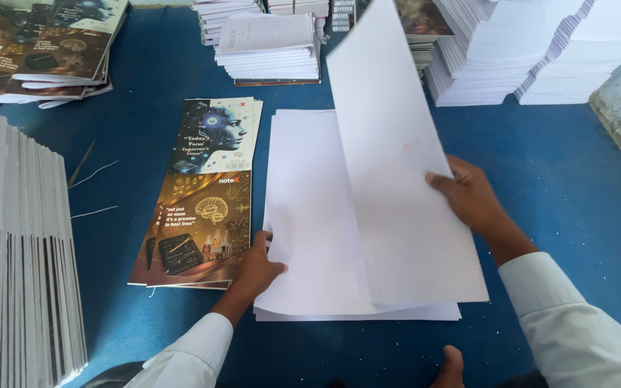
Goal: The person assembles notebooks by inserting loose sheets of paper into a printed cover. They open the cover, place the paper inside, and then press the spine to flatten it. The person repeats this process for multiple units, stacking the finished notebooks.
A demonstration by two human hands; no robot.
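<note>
Paper sheets (397,179) at frame centre rise from a white stack (310,215) on the blue counter (576,179), right hand (472,197) fingers pinching their edge, left hand (256,269) fingers pressing the stack flat beside printed covers (203,194); steady pressure likely keeps edges aligned.

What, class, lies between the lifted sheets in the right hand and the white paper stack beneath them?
Nothing visible. The right hand holds the lifted sheets tilted up over the white paper stack, with only open air between them. The left hand rests at the stack's left edge, clear of that gap.
</note>
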